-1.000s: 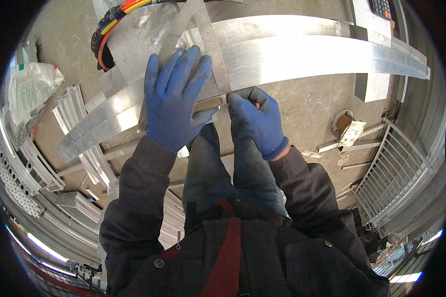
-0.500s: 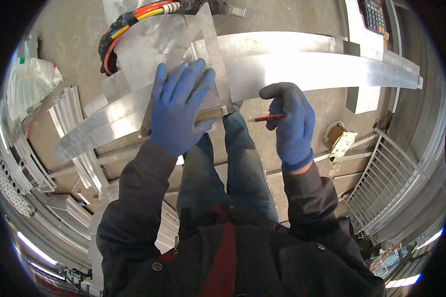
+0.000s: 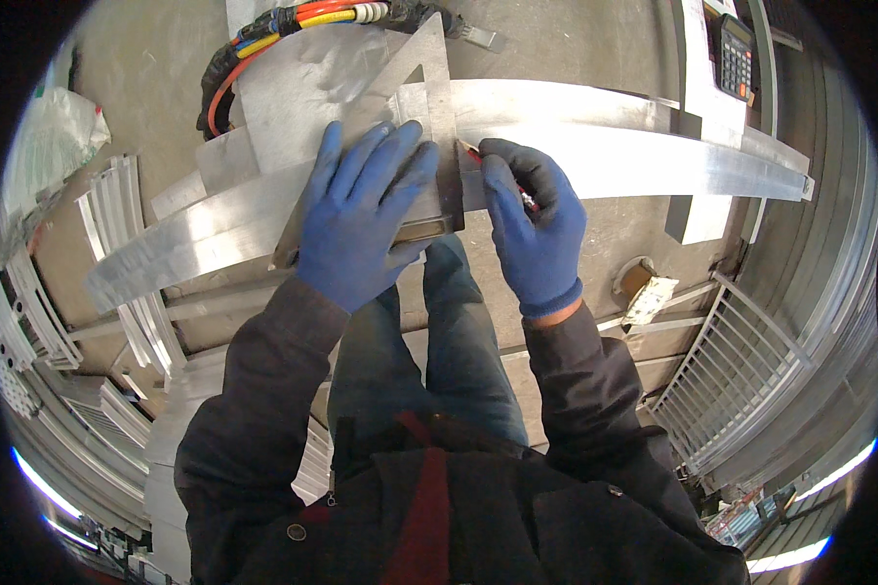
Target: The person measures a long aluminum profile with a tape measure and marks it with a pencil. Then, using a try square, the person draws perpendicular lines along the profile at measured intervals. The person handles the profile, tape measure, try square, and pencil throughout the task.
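Around you spreads a marked concrete floor (image 3: 585, 49); bright strip lights (image 3: 47, 485) glow at your view's lower corners.

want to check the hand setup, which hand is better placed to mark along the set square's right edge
Right, most likely: the right hand holds a red pencil, its tip close to that edge. The left hand lies open on the metal set square, apparently steadying it.

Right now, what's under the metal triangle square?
The long metal bar passes beneath the metal triangle square, showing on both sides. What the square and left hand cover can't be seen.
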`<action>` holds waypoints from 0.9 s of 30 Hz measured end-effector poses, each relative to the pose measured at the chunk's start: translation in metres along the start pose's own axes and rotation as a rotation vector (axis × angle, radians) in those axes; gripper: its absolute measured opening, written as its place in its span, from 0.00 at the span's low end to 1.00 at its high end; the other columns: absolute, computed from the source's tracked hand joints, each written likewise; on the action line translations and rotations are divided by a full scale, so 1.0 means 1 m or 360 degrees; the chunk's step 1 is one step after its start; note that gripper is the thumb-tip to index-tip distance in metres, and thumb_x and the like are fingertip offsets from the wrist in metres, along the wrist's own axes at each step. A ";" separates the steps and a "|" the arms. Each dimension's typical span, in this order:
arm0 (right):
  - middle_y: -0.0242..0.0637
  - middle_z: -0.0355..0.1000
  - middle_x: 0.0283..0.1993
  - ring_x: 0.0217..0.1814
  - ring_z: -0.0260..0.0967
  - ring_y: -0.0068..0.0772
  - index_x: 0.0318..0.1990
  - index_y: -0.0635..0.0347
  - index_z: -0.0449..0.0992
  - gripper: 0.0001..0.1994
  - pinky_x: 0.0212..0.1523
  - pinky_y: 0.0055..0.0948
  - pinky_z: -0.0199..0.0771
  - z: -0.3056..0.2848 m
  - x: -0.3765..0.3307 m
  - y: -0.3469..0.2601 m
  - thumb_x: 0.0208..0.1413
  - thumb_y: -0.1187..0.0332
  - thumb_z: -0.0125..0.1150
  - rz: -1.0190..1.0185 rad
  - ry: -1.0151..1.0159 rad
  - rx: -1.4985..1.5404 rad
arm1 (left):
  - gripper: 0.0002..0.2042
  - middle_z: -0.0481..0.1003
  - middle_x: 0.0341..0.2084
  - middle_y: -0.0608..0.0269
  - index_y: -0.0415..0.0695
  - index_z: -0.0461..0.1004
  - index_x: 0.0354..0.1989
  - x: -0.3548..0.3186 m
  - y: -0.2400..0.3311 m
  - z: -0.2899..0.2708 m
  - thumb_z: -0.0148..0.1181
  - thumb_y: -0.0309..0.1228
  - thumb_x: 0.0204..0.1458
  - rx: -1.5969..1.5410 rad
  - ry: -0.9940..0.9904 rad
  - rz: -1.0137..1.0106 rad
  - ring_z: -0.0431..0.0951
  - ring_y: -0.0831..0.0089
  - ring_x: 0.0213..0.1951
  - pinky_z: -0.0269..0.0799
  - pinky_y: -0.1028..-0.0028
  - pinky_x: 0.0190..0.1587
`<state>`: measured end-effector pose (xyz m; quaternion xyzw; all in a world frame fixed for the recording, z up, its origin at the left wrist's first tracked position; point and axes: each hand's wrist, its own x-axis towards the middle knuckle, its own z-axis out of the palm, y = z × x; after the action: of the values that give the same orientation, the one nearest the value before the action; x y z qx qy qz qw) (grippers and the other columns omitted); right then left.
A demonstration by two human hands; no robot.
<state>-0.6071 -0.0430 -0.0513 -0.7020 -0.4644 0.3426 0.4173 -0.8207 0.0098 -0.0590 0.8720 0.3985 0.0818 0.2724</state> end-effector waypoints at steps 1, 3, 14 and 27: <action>0.44 0.85 0.48 0.48 0.84 0.35 0.52 0.63 0.86 0.09 0.50 0.31 0.83 0.001 0.000 0.000 0.70 0.69 0.69 0.0003 0.0027 -0.0024 | 0.52 0.66 0.76 0.61 0.55 0.68 0.78 -0.001 0.000 0.000 0.86 0.45 0.39 0.0004 -0.0002 -0.0002 0.64 0.57 0.77 0.41 0.40 0.85; 0.43 0.84 0.47 0.47 0.84 0.36 0.51 0.62 0.86 0.09 0.50 0.31 0.82 0.003 0.000 0.001 0.69 0.70 0.69 0.0041 0.0050 0.0005 | 0.52 0.65 0.77 0.61 0.56 0.68 0.78 -0.001 0.000 0.001 0.86 0.45 0.39 0.0018 -0.0006 -0.0003 0.63 0.57 0.78 0.40 0.40 0.85; 0.43 0.83 0.45 0.44 0.83 0.39 0.50 0.60 0.85 0.07 0.48 0.33 0.83 -0.005 -0.004 -0.005 0.69 0.69 0.70 -0.0007 -0.0134 -0.0252 | 0.53 0.64 0.78 0.62 0.56 0.66 0.80 -0.001 -0.002 0.001 0.85 0.49 0.41 0.0045 -0.0015 -0.0001 0.63 0.59 0.78 0.39 0.42 0.86; 0.44 0.82 0.44 0.44 0.82 0.42 0.49 0.61 0.83 0.08 0.47 0.35 0.81 0.005 0.012 0.003 0.70 0.67 0.69 -0.0171 -0.0080 -0.0224 | 0.52 0.66 0.77 0.58 0.56 0.68 0.78 0.000 -0.003 0.002 0.85 0.43 0.38 -0.0001 0.0006 -0.0001 0.65 0.54 0.77 0.39 0.39 0.85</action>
<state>-0.6057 -0.0309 -0.0574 -0.6948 -0.5349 0.3037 0.3728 -0.8216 0.0101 -0.0624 0.8716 0.3993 0.0834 0.2718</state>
